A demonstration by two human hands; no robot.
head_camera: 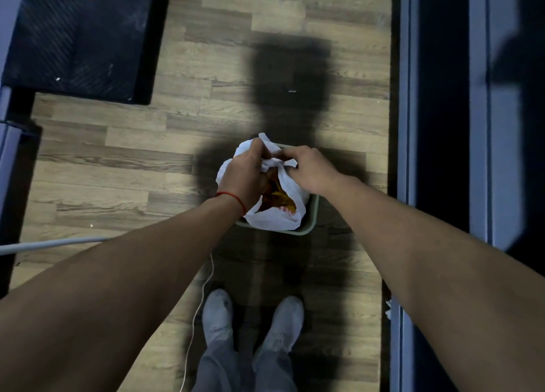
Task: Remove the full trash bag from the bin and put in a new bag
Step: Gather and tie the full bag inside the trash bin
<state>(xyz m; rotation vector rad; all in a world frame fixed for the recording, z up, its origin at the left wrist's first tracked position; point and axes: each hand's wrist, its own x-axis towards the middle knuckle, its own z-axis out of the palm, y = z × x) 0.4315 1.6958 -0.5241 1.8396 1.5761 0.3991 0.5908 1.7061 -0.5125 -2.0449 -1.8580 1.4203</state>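
While you stand over the small green plastic bin (312,223) on the wood-plank floor (124,156), your left hand (246,175) and right hand (309,169) both clench the bunched top of the white plastic trash bag (274,219), which sits inside the bin.

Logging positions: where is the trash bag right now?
Head view, centre: the white trash bag sits in the green bin, gripped by both hands, ahead of the feet.

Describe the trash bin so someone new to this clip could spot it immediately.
Look at the wood-plank floor, just ahead of the person's feet. The bin is the small pale-green container there, holding the white bag that both hands are gathering; only its rim shows.
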